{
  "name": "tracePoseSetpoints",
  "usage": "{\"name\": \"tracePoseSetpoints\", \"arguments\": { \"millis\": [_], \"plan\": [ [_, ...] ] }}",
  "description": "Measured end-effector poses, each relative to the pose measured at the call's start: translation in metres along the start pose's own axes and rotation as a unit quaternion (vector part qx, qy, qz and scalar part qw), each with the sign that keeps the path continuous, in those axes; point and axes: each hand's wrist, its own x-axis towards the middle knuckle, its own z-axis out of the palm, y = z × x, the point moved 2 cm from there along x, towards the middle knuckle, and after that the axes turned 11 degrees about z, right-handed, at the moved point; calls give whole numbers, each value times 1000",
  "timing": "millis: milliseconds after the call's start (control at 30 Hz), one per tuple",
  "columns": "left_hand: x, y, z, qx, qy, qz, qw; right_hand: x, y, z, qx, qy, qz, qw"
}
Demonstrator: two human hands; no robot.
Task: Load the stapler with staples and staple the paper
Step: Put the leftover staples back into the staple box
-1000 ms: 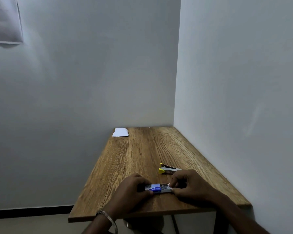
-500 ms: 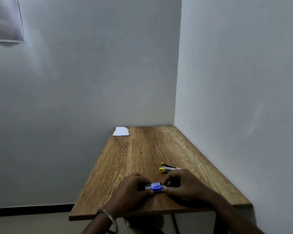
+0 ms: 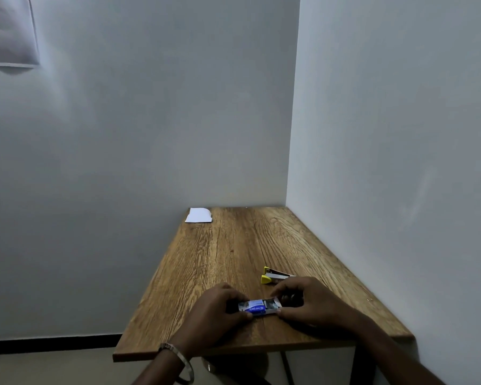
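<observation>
Head camera: both hands pinch a small blue-and-white cardboard staple box [image 3: 257, 307] near the wooden table's [image 3: 233, 254] front edge, left hand [image 3: 215, 315] gripping one end, right hand [image 3: 307, 304] the other; yellow-and-grey stapler [image 3: 274, 276] lies just beyond the box, white paper [image 3: 199, 215] at the far-left corner.

- The staple box [image 3: 258, 307] looked closed half a second ago. Now its inner tray sticks out on the right, as it did a second ago.
- The right hand [image 3: 306, 302] has slid a little to the right, with its fingertips at the end of the tray.
- The left hand [image 3: 220, 309] has shifted a tiny bit around the blue sleeve.
</observation>
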Motion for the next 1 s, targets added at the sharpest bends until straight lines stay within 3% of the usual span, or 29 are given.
{"name": "tracePoseSetpoints", "arguments": {
  "millis": [233,467,1000],
  "plan": [
    [0,2,-1,-2,3,-2,1000,11,0,6,4,-6,25,1000],
    [0,3,-1,0,-1,-1,1000,14,-1,-4,45,-64,47,996],
    [1,2,-1,8,4,5,1000,4,-3,4,87,-18,7,996]
  ]
}}
